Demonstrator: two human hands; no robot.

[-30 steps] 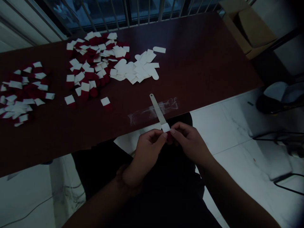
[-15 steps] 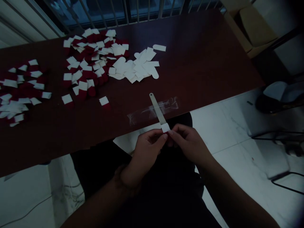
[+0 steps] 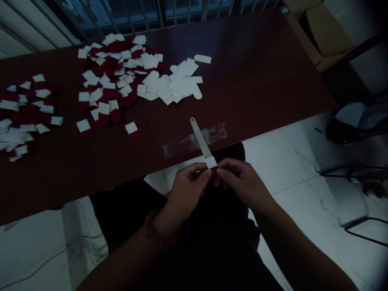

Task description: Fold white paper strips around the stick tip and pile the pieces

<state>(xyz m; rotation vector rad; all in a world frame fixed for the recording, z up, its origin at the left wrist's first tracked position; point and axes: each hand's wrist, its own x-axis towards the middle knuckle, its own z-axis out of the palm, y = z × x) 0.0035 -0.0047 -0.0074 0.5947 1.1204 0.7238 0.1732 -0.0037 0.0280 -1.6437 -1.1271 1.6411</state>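
Between my hands, just off the table's near edge, is a small red-and-white piece [image 3: 211,162], its white end pointing away from me. My left hand [image 3: 189,186] pinches its left side with thumb and fingers. On its right side my right hand [image 3: 239,180] grips it the same way. A flat pale strip [image 3: 200,136] with a hole in its far end runs from the white end out over the table. Whether the strip goes inside the piece or behind it, I cannot tell. Crumpled clear plastic film [image 3: 216,132] lies under the strip.
On the dark red-brown table [image 3: 257,81] lie a heap of red-and-white pieces [image 3: 109,87], a second heap [image 3: 21,113] at the left, and a pile of white round-ended cards [image 3: 172,84]. A cardboard box [image 3: 325,34] is at the far right. Window bars line the back.
More of the red part shows below the white end, as my thumbs sit slightly further apart. Both hands keep their hold, and the view has shifted a little.
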